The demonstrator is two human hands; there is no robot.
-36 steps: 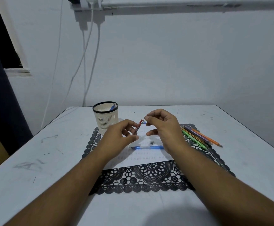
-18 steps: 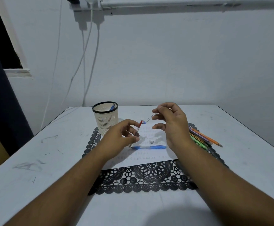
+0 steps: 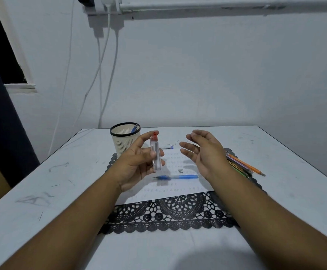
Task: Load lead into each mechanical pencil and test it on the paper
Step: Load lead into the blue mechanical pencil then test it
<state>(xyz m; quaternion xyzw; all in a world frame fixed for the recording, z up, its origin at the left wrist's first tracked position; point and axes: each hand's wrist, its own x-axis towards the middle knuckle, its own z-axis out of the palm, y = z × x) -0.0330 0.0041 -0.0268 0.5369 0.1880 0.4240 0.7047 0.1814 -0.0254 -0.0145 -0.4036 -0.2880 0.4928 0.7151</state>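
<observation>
My left hand (image 3: 139,162) grips a clear lead case (image 3: 156,154) with a red cap and holds it upright above the paper (image 3: 178,190). My right hand (image 3: 203,152) is raised beside it, palm facing left. Its thumb and forefinger pinch a thin lead (image 3: 188,140), and the other fingers are spread. A blue mechanical pencil (image 3: 176,177) lies on the paper, tip to the left. A small metal cap (image 3: 180,170) lies just behind it. A blue-ended pencil part (image 3: 171,147) and loose leads (image 3: 173,143) lie farther back.
A black lace mat (image 3: 178,217) lies under the paper on the white table (image 3: 61,191). A cream mesh cup (image 3: 125,142) holding a blue pencil (image 3: 134,129) stands at back left. Several coloured pencils (image 3: 244,166) lie at the mat's right edge. Cables hang down the wall.
My right hand has pulled a lead out of the case and drawn away to the right. My left hand has turned the case upright and lifted it.
</observation>
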